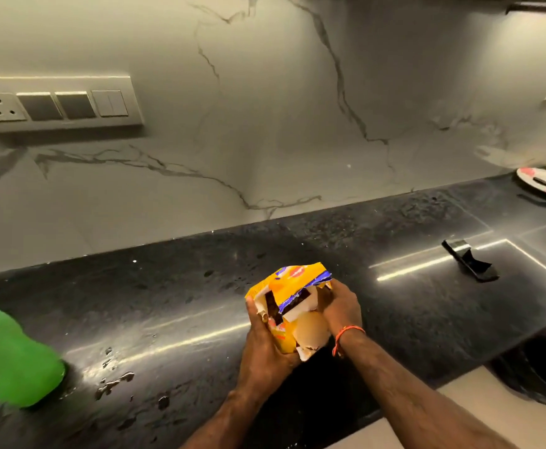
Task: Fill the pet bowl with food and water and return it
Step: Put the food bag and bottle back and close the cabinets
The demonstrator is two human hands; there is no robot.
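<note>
A yellow pet food box (289,288) with a torn, open top and blue trim is held above the black granite counter (174,306), near its front edge. My left hand (263,348) grips the box's left side and bottom. My right hand (341,307) holds the right side by the open flaps; an orange thread is tied round that wrist. A green plastic object (9,358), blurred, sits at the far left of the counter; I cannot tell whether it is the pet bowl.
Water spots (116,382) lie on the counter near the green object. A black faucet handle (469,262) stands at the right beside a sink cover. A plate and utensil (540,184) sit at the far right. A switch panel (61,103) is on the marble wall.
</note>
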